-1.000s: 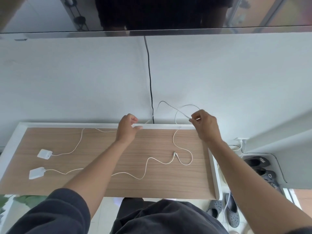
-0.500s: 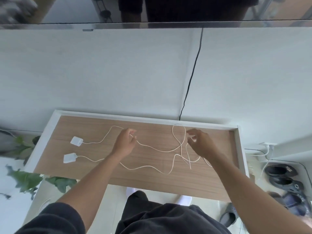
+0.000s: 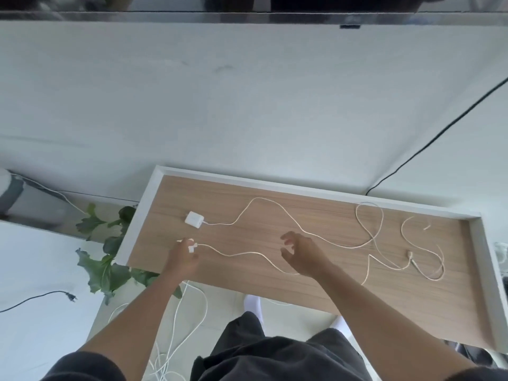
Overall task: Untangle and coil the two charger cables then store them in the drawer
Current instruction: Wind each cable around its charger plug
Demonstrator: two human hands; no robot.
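Two white charger cables lie spread over the wooden desk top. The far cable runs from a white adapter to loops at the right. The near cable starts at a second adapter, which my left hand covers and grips at the desk's left end. My right hand hovers above the near cable at mid-desk, fingers spread and holding nothing. The cables cross near the right, where a plug end rests. No drawer is in view.
A raised white rim borders the desk on three sides. A green plant stands at the left corner. More white cords hang below the front edge. A black cable runs down the wall.
Both hands released the cable and moved left. My left hand now closes on the near adapter and my right hand has opened. The view swung left.
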